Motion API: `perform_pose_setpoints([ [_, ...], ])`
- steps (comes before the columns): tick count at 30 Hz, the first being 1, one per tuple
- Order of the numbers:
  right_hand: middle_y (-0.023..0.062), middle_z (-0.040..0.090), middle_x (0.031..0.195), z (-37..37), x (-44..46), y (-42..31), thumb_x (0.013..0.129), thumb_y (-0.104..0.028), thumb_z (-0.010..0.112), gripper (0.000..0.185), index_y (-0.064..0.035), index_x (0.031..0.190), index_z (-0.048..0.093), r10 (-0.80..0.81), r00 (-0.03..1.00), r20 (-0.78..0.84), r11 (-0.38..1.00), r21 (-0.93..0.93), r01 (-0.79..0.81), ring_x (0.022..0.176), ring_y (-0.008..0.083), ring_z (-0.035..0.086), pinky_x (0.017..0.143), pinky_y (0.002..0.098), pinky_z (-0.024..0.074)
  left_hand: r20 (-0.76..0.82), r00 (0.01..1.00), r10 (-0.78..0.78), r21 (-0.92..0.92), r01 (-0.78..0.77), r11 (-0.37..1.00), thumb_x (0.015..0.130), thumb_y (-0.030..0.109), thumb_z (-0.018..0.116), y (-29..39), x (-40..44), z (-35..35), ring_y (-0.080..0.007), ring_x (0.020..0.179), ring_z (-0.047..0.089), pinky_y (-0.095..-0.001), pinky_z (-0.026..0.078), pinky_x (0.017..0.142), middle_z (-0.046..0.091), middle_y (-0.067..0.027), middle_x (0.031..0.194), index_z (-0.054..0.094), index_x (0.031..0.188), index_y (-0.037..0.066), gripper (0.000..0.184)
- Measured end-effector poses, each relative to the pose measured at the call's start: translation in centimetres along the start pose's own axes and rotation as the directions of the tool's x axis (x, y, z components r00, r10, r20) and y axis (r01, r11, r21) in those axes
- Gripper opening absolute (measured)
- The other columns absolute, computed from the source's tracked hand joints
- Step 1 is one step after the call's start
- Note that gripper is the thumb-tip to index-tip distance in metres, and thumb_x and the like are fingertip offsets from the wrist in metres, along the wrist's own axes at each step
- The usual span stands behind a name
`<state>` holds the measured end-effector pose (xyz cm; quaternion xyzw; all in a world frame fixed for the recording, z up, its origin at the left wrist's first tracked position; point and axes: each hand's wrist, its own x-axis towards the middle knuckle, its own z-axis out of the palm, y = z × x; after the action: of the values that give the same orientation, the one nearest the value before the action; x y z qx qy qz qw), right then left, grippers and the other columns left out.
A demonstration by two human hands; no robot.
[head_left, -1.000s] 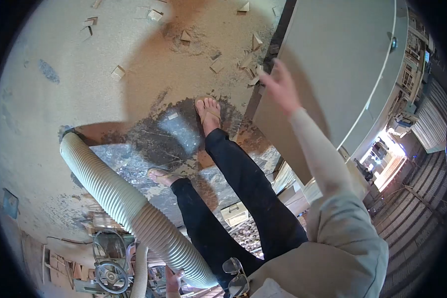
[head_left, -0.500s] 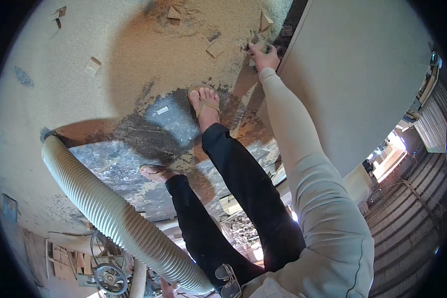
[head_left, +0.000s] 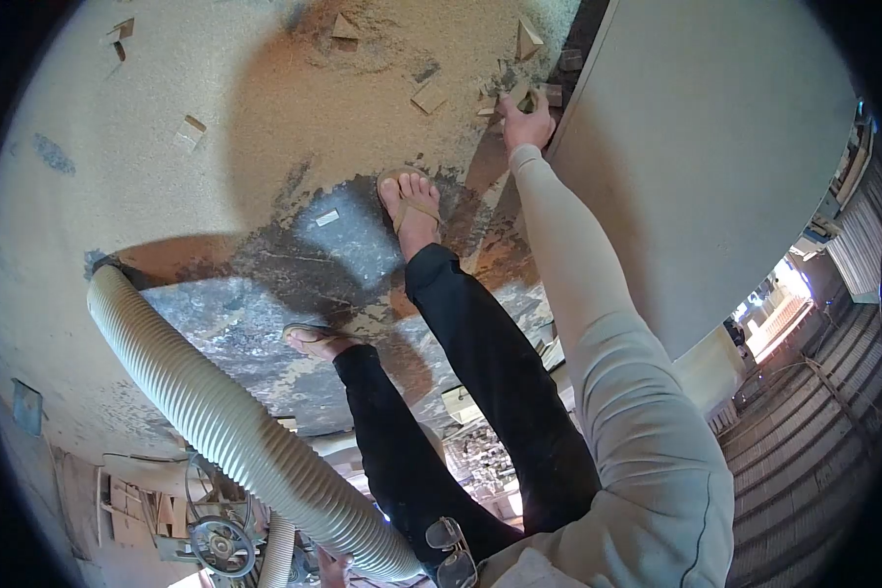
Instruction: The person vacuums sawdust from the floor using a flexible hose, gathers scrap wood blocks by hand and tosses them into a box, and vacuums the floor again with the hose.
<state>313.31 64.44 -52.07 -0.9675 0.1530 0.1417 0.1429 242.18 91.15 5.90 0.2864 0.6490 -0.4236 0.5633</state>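
My right hand (head_left: pixel 529 127) reaches down to the floor beside a large grey panel, its fingers curled round a small wood offcut (head_left: pixel 521 96). More offcuts lie around those fingertips. My left hand (head_left: pixel 334 566) shows only in part at the bottom edge, wrapped against the ribbed vacuum hose (head_left: pixel 196 387). From there the hose runs up and left, and its open end rests at the floor near a dark patch.
The tall grey panel (head_left: pixel 715 167) stands right of my arm. Sawdust (head_left: pixel 294 118) covers much of the floor, with scattered wood scraps (head_left: pixel 428 96). My sandalled feet (head_left: pixel 414 206) are mid-view. A machine with a handwheel (head_left: pixel 222 544) is at lower left.
My right hand has closed round a wood offcut where its fingers were spread in the dust. Dust there has thinned, showing more scraps. The whole view has shifted slightly.
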Motion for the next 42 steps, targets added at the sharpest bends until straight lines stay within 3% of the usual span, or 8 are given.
perform_pose_setpoints([
  [17,0.0139,0.073,0.114,-1.0,-5.9,-6.1,0.085,-0.021,0.088,0.047,-0.0001,0.125,0.074,-0.044,0.920,0.390,0.853,0.493,-0.169,0.102,0.0268,0.072,0.086,0.0371,0.0601,0.067,0.987,0.148,-0.059,-0.144,0.988,0.088,0.041,0.085,0.0,0.8,1.3,-0.0267,0.135,0.059,-0.0428,0.045,0.116,0.060,-0.0132,0.151,0.039,0.161,0.000,0.095],
  [24,0.0109,0.063,0.140,-34.3,-11.5,-19.6,0.103,-0.014,0.074,0.027,-0.0057,0.129,0.072,-0.736,0.677,-0.002,0.671,0.139,0.729,0.128,0.0234,0.062,0.106,0.0361,0.0548,0.008,0.975,0.224,-0.391,-0.203,0.898,0.081,0.033,0.092,6.2,0.4,2.1,-0.0236,0.134,0.059,-0.0389,0.047,0.114,0.063,-0.0124,0.147,0.039,0.162,0.000,0.102],
  [32,0.0202,0.073,0.128,-65.0,3.3,-6.6,0.113,-0.039,0.059,0.055,0.0022,0.148,0.063,-0.681,0.717,-0.145,0.705,-0.393,0.590,0.126,0.0299,0.071,0.105,0.0450,0.0587,0.003,0.935,0.354,-0.586,-0.285,0.759,0.076,0.030,0.098,7.9,3.3,0.3,-0.0260,0.133,0.063,-0.0409,0.049,0.114,0.063,-0.0140,0.146,0.039,0.160,0.000,0.108],
  [35,0.0285,0.065,0.145,-64.1,5.4,-9.0,0.106,-0.049,0.068,0.077,0.0024,0.160,0.050,-0.320,0.799,-0.509,0.792,-0.607,-0.069,0.123,0.0387,0.071,0.107,0.0519,0.0565,0.066,0.928,0.366,-0.598,-0.256,0.760,0.074,0.025,0.099,7.2,2.6,0.8,-0.0268,0.132,0.063,-0.0415,0.049,0.115,0.062,-0.0149,0.147,0.037,0.161,-0.001,0.109],
  [38,0.0235,0.059,0.153,-47.1,-5.3,-19.8,0.102,-0.034,0.077,0.065,0.0007,0.153,0.056,-0.777,0.606,-0.170,0.629,-0.190,0.754,0.135,0.0314,0.062,0.112,0.0460,0.0536,0.122,0.919,0.376,-0.538,-0.257,0.803,0.073,0.021,0.099,7.0,1.6,1.3,-0.0264,0.133,0.062,-0.0422,0.048,0.116,0.062,-0.0153,0.147,0.036,0.161,-0.002,0.110],
  [40,0.0181,0.059,0.151,-33.9,-11.9,-26.3,0.100,-0.027,0.080,0.060,-0.0043,0.152,0.059,-0.685,0.724,0.084,0.724,-0.033,0.689,0.132,0.0289,0.062,0.108,0.0441,0.0554,0.202,0.908,0.367,-0.504,-0.225,0.834,0.070,0.023,0.101,7.1,1.5,2.7,-0.0257,0.135,0.061,-0.0428,0.047,0.117,0.062,-0.0154,0.147,0.036,0.161,-0.002,0.114],
  [41,0.0117,0.051,0.155,-27.6,-14.2,-28.0,0.099,-0.024,0.082,0.060,-0.0092,0.152,0.058,-0.901,0.309,0.306,0.334,0.031,0.942,0.136,0.0261,0.058,0.104,0.0424,0.0572,0.244,0.901,0.358,-0.507,-0.197,0.839,0.068,0.030,0.102,8.3,1.4,3.4,-0.0263,0.137,0.060,-0.0433,0.046,0.117,0.062,-0.0167,0.147,0.037,0.161,-0.003,0.118],
  [42,0.0090,0.053,0.154,-20.8,-14.7,-28.6,0.095,-0.023,0.086,0.064,-0.0109,0.152,0.058,-0.857,0.307,0.414,0.405,0.171,0.898,0.136,0.0270,0.058,0.099,0.0420,0.0603,0.247,0.898,0.363,-0.512,-0.197,0.836,0.068,0.030,0.102,7.5,2.0,4.0,-0.0263,0.137,0.060,-0.0433,0.046,0.117,0.062,-0.0167,0.147,0.037,0.161,-0.003,0.118],
])
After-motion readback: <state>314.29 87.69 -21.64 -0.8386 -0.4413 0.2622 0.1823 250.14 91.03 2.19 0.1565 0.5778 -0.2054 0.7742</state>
